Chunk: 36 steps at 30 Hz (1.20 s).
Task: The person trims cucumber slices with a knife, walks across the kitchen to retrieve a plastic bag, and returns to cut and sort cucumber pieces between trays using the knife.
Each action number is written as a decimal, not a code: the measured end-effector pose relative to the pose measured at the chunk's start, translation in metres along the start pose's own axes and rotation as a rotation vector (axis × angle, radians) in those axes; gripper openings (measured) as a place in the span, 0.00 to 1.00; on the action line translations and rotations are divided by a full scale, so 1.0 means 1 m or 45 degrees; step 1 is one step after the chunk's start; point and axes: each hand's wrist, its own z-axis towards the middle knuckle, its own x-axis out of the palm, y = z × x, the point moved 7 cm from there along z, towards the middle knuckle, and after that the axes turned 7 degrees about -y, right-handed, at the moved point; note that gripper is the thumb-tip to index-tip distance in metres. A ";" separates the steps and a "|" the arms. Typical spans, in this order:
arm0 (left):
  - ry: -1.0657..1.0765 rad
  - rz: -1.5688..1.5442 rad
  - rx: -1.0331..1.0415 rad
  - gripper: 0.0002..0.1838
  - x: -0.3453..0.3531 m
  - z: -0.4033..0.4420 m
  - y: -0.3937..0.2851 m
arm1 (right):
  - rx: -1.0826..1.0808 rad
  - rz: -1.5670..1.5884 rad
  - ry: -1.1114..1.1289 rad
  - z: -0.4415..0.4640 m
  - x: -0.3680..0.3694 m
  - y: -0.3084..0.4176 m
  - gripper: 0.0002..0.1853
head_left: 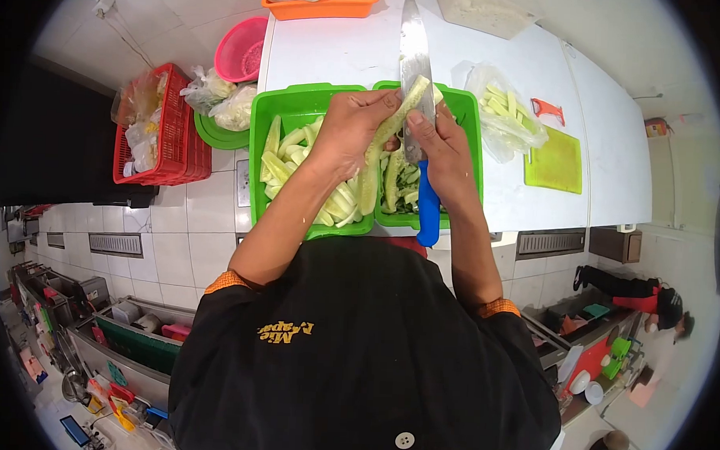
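Observation:
My left hand [354, 129] is closed on a long pale green cucumber piece [395, 119], held slanting over the place where two green bins meet. My right hand [443, 148] grips a large knife [415, 44] with a blue handle, its blade pointing away from me and lying against the cucumber piece. Below my left forearm the left green bin [257, 142] holds many cut cucumber pieces. Beneath my right hand, the right green bin [477, 150] holds cucumber pieces and darker green scraps, partly hidden by the hand and knife.
On the white table [493, 59], a plastic bag of cucumber pieces [507, 111], an orange peeler [548, 112] and a green cutting board [554, 162] lie at right. An orange tray [320, 8] sits at the back. Left are a pink basin [241, 50] and red crate [169, 131]. Another person [651, 303] is far right.

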 end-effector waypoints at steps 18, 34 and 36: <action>0.551 -0.799 0.071 0.37 0.020 -0.025 0.032 | 0.102 0.361 -0.349 0.003 -0.024 0.013 0.16; 0.286 -0.431 -0.030 0.31 0.006 -0.017 0.004 | 0.080 0.321 -0.103 0.002 0.000 -0.004 0.15; 0.291 -0.398 -0.017 0.31 0.004 -0.013 0.005 | 0.087 0.318 -0.088 0.003 0.001 -0.009 0.15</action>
